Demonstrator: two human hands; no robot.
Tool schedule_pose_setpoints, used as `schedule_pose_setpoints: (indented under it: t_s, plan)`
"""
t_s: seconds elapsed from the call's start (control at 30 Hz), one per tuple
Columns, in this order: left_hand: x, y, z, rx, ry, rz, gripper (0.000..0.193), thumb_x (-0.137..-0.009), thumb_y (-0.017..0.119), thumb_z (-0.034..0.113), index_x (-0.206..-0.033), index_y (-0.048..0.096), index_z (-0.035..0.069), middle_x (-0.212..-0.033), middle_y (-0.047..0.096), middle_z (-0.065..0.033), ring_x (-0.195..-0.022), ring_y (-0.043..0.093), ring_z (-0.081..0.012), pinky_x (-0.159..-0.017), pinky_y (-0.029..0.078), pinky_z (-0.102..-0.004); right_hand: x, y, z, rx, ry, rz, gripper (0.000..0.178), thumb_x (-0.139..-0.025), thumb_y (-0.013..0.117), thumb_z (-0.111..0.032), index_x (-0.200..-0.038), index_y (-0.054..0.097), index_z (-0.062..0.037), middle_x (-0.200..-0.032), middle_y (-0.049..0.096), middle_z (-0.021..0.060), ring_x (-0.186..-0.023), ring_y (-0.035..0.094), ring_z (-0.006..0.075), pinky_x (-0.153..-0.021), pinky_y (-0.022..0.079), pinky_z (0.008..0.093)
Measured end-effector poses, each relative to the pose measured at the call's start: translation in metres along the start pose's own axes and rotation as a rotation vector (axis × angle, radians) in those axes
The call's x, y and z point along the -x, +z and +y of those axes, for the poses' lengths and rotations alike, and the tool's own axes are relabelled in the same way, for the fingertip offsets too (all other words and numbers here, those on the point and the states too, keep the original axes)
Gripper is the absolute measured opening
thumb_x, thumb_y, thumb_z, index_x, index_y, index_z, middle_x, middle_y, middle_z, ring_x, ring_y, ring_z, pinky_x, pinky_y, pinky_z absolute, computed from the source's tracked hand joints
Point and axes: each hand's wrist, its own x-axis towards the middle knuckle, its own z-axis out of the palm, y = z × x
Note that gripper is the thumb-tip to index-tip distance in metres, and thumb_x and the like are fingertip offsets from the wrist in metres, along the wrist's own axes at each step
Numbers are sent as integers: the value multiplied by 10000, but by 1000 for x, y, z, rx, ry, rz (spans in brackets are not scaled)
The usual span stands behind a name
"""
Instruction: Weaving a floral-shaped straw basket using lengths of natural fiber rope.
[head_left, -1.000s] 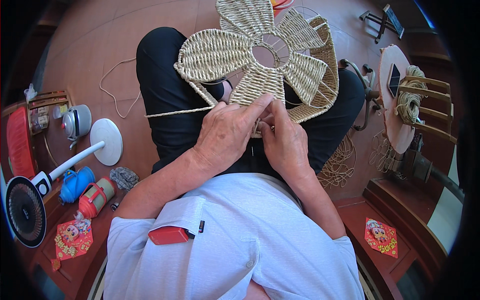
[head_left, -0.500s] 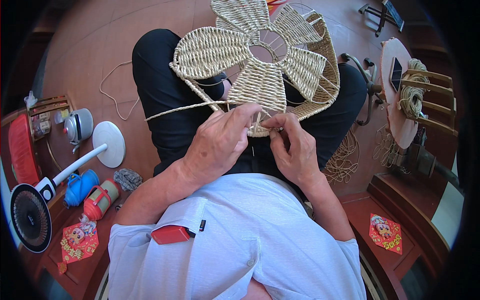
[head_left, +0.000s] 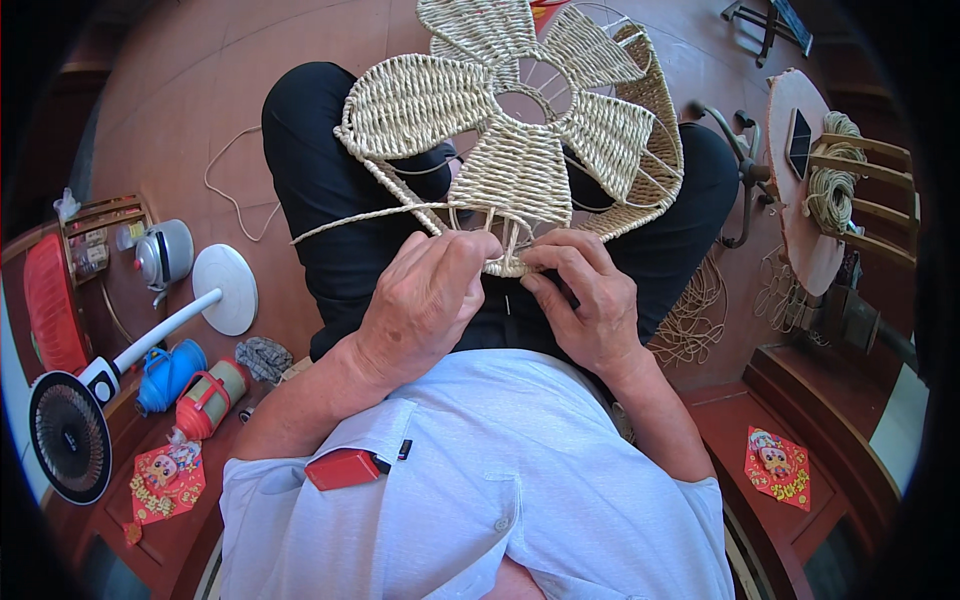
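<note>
A flower-shaped basket (head_left: pixel 515 165) woven of pale straw cord lies across my lap, with petal panels around a round opening. My left hand (head_left: pixel 425 290) is closed, its fingertips pinching at the basket's near rim; whether cord is also between them is hidden. On the same rim, just to the right, my right hand (head_left: pixel 588 290) grips with thumb and fingers. Bare frame rods and a strand show between the hands, under the nearest petal. A loose straw cord (head_left: pixel 365 216) runs leftward from there over my left thigh.
To the left stand a white-based fan (head_left: pixel 225 290), a kettle (head_left: pixel 165 255), and blue (head_left: pixel 170 375) and red-green (head_left: pixel 212 398) flasks. At right, a wooden stool top (head_left: pixel 790 175) bears a phone; cord coils (head_left: pixel 832 195) hang beside it. Loose cord (head_left: pixel 692 315) lies on the floor.
My left hand has shifted slightly down and left, uncovering the rods and strand above the rim. My right hand has moved a little lower, with its fingers now laid over the rim.
</note>
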Motion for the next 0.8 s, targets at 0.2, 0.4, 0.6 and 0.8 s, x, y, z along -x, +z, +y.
schedule_pose_setpoints:
  t_s: [0.2,0.4,0.6,0.8]
  plan:
    - [-1,-2,0,-8,-58,-63,396,-812,769,-129,-1133,621,51,-961,702,-87,-782,675,-284,-714,538,-401,1,-4,-6,68,86,-89,234,-908,864,-144,-1110,758,-92,-1073,710,59,-868,761,256,-705,608,381]
    - [2,-7,5,-14,-28,-75,401,-808,771,-131,-1132,623,53,-945,698,-88,-772,666,-290,-706,517,-388,0,6,-11,92,95,-9,200,-893,875,-181,-1034,761,-96,-1041,713,45,-834,757,242,-698,599,370]
    - [1,-5,6,-4,-48,-61,380,-823,782,-119,-1127,627,48,-945,688,-90,-777,662,-298,-700,519,-397,0,10,-8,118,62,-39,212,-869,884,-187,-1013,755,-99,-1002,705,38,-804,732,228,-677,566,368]
    - [-1,-4,6,-22,-78,-31,358,-843,783,-104,-1129,625,42,-967,685,-93,-786,656,-305,-705,529,-407,-6,9,-10,180,-1,-28,196,-870,877,-185,-1000,753,-107,-985,705,34,-813,715,232,-693,551,364]
